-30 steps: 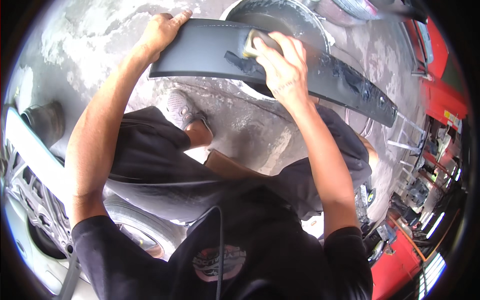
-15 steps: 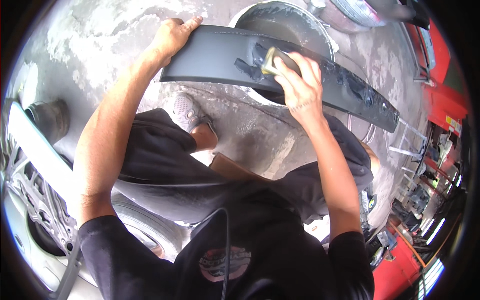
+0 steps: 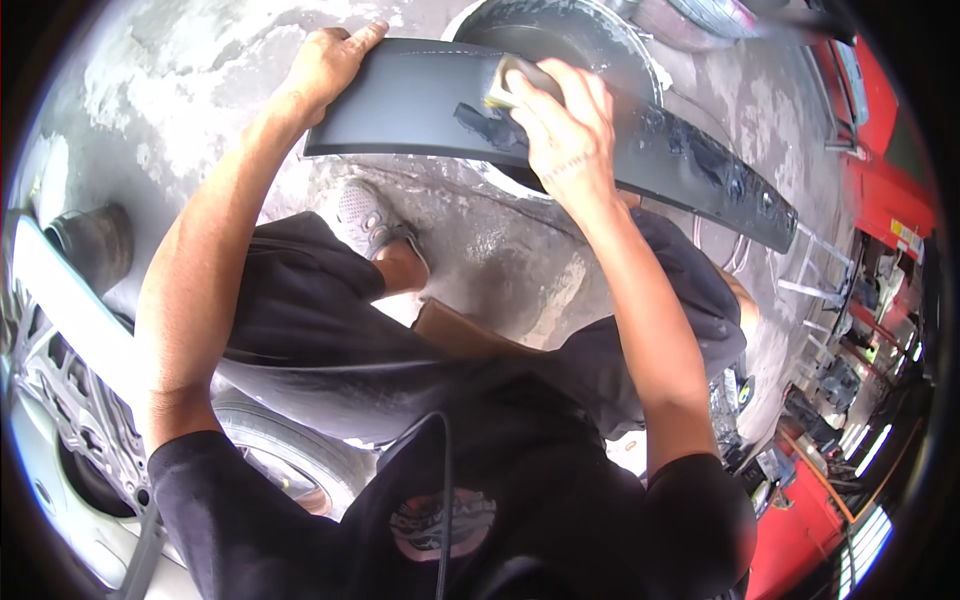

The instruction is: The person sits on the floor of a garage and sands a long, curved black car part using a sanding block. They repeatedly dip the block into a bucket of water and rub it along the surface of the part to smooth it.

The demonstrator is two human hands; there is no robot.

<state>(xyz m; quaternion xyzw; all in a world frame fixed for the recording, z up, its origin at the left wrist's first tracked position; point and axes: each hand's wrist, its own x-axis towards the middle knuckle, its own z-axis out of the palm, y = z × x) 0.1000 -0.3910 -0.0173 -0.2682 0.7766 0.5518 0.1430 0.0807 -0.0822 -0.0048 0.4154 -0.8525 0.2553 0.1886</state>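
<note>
A long dark grey car trim panel (image 3: 400, 98) slants across the upper middle, its right end lower. My left hand (image 3: 328, 72) grips its upper left corner, with the thumb stretched along the edge. In my right hand (image 3: 572, 138) is a small sponge block (image 3: 499, 88) with yellowish edges, pressed against the panel's face near its upper edge. My fingers cover part of the block. Darker, wet-looking patches (image 3: 480, 122) lie just below it, and more mark the panel's right half.
Behind the panel stands a large round basin (image 3: 585, 38), partly covered by it. A car wheel (image 3: 290, 450) and a pale car body part are at lower left, near a dark cylindrical container (image 3: 95, 240). A metal stand (image 3: 815, 270) and red equipment (image 3: 890, 205) are on the right.
My right hand has slid the sponge block up and left along the panel. The panel and my left hand have shifted slightly up and left in the picture.
</note>
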